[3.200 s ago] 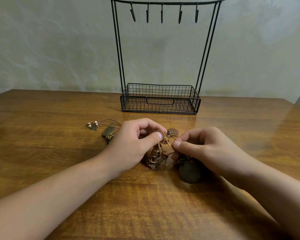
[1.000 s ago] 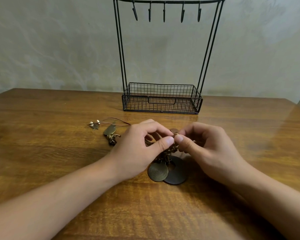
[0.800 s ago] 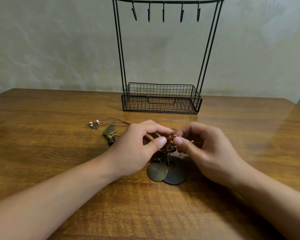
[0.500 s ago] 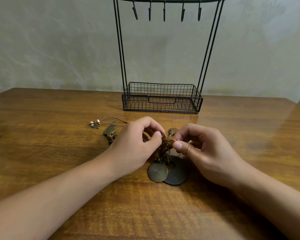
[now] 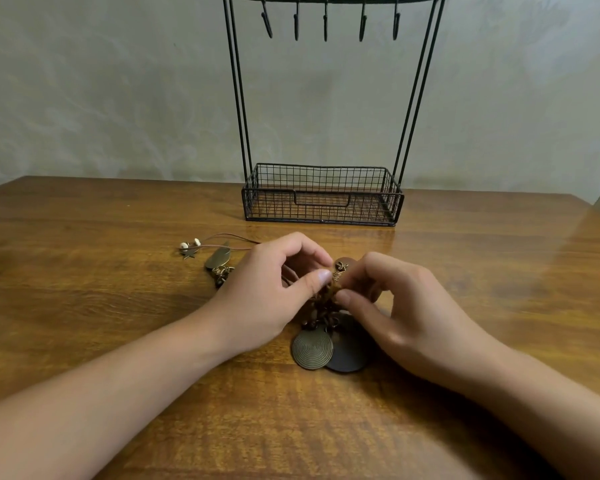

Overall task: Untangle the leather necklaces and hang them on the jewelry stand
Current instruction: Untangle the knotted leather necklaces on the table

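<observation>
Item: stand [image 5: 329, 109] — black wire frame at the far middle of the table [image 5: 84, 306], with a mesh tray [image 5: 321, 202] at its foot and five hooks [image 5: 325, 27] along the top bar. All five hooks bare; nothing hung. Item: tangle [image 5: 321, 299] of leather cords, in front of the stand and well short of it, raised slightly off the table between both hands. Left hand [image 5: 267, 296] — thumb and curled fingers pinching the cords from the tangle's left side. Right hand [image 5: 406, 306] — thumb and forefinger pinching the same knot from its right side, close to a small coiled wire charm [image 5: 340, 271]. Hanging from the tangle on the side away from the stand: a ribbed brass disc [image 5: 312, 346] and a dark disc [image 5: 349, 353] partly behind it, both resting on the table. Left of the tangle, in front of the stand's left leg: a loose thin cord [image 5: 229, 237] ending in pale beads [image 5: 189, 244], with a leaf pendant [image 5: 217, 259] beside it. How many necklaces are knotted together cannot be told. Status, as judged: early. The cords look bunched, none seems to lie fully free, and no hanging has begun. Left to do: separate every necklace, then hang each.
</observation>
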